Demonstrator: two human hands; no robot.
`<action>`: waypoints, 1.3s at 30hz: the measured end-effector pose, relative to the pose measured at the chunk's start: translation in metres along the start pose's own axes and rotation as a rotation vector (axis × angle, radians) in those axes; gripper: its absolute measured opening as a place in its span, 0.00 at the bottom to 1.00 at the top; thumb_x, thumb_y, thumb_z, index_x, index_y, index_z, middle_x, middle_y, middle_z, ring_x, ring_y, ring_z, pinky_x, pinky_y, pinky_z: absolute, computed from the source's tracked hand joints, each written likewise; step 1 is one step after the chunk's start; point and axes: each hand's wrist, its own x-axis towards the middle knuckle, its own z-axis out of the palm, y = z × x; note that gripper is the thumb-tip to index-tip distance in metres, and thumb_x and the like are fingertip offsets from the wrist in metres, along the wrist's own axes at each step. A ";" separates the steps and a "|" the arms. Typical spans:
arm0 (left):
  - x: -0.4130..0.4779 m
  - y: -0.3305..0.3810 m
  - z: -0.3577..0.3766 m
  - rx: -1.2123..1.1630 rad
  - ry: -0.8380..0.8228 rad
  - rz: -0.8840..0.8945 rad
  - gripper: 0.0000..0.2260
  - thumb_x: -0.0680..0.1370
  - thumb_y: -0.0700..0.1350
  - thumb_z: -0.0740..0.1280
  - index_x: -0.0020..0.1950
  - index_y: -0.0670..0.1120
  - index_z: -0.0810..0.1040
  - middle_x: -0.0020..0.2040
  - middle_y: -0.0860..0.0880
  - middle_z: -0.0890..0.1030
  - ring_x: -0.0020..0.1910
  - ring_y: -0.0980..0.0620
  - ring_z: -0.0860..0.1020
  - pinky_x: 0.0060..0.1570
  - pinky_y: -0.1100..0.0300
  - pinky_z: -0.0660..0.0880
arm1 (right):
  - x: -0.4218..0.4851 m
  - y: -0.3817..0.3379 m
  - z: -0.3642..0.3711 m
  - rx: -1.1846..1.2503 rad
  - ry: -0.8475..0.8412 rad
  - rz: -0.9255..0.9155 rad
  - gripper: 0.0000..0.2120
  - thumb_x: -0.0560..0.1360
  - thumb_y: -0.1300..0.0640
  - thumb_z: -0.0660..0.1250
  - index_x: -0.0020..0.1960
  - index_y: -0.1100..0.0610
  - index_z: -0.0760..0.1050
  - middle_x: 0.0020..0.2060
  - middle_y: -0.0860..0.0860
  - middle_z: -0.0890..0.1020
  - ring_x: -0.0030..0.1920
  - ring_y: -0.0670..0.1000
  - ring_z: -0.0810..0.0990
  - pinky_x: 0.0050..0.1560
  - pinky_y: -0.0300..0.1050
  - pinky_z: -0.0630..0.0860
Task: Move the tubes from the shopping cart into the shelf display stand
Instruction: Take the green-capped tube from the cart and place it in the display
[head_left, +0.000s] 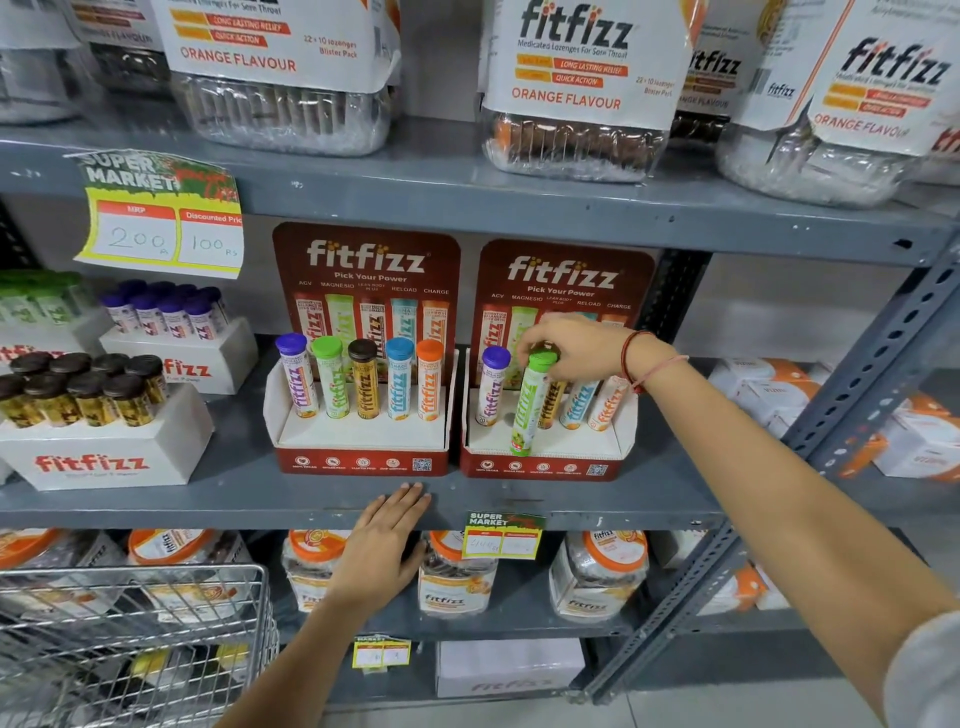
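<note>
Neighbouring tubes (576, 402) crowding green tube (530, 410)

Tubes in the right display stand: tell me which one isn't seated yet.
The green-capped tube, gripped at its cap by the right hand. It leans forward, its base at the stand's front edge; the purple-capped tube and the others stand slotted.

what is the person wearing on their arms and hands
Both hands are bare, with no gloves or rings that can be made out. The right hand has a red thread and a thin pink band around its wrist, and a light grey sleeve edge near the elbow. The left hand shows nothing worn.
</note>
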 end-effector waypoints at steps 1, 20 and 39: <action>0.000 0.000 0.000 -0.004 0.002 -0.001 0.23 0.79 0.48 0.61 0.72 0.48 0.61 0.74 0.47 0.62 0.73 0.50 0.57 0.72 0.54 0.47 | 0.000 -0.001 -0.002 -0.005 -0.007 -0.021 0.14 0.70 0.67 0.65 0.52 0.52 0.77 0.39 0.37 0.67 0.49 0.47 0.68 0.48 0.43 0.65; 0.000 -0.004 0.005 0.026 -0.032 0.000 0.23 0.79 0.50 0.59 0.73 0.49 0.58 0.75 0.48 0.59 0.74 0.51 0.55 0.73 0.52 0.51 | 0.020 0.010 0.009 -0.033 0.118 0.038 0.14 0.72 0.59 0.70 0.57 0.56 0.74 0.56 0.53 0.75 0.60 0.54 0.67 0.61 0.52 0.66; -0.001 -0.003 0.001 0.037 -0.017 0.014 0.23 0.79 0.50 0.59 0.73 0.48 0.58 0.75 0.48 0.60 0.73 0.51 0.55 0.72 0.55 0.46 | 0.036 0.016 0.030 -0.017 0.094 0.078 0.19 0.69 0.61 0.73 0.57 0.53 0.71 0.58 0.55 0.75 0.59 0.55 0.70 0.57 0.50 0.71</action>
